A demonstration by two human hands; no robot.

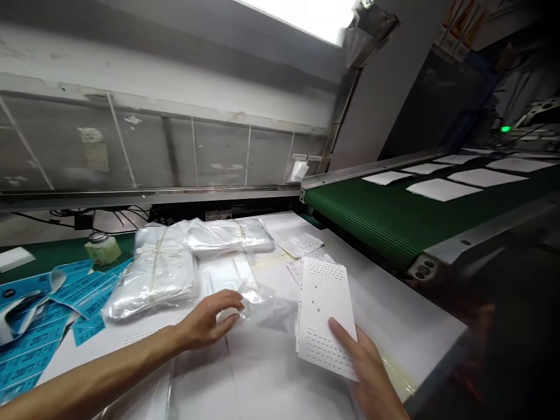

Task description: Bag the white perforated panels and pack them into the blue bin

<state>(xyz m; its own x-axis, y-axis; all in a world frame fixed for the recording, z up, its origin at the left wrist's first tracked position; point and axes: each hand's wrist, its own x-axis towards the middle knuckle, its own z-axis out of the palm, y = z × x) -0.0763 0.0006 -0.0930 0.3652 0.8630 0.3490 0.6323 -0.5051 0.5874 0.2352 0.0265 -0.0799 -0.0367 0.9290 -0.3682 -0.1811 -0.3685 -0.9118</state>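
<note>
No word, number or brand can be read anywhere. The blue sheets [32,353] carry rows of darker print, too small and blurred to make out. The small paper slips [301,245] on the tabletop [262,379] bear fine print, equally illegible. The pale sticker [97,157] on the grey panel [151,151] yields no letters, and the white card stack [326,315] shows rows of short dark dashes, with no lettering that can be told
</note>
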